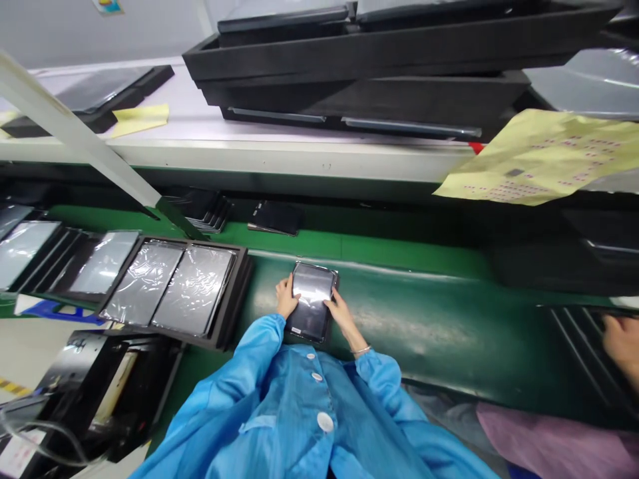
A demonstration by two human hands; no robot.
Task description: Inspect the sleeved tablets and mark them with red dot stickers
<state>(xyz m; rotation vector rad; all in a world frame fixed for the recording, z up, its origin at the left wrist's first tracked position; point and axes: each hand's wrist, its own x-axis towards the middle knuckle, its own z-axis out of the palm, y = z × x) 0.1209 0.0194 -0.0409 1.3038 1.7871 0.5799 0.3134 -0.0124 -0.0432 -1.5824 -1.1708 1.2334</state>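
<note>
**Plastic-wrapped tablet point(312, 301) held at both long edges**

The tablet lies on the green worktop point(414, 319), directly ahead of the wearer's blue smock point(294, 426). Its long axis runs away from the wearer, with the far end leaning slightly right. Clear, glossy, creased film covers a dark rectangular body with rounded corners.

The left hand point(286, 297) and right hand point(338, 313) each grip one long edge, fingers resting over the rim. A thin metal bracelet point(361, 349) circles the right wrist.

To the left, a black tray point(237, 293) holds two wrapped tablets point(194, 289) side by side. At far right, a co-worker's hand point(622, 342) is at a black slotted rack point(574, 342).
</note>
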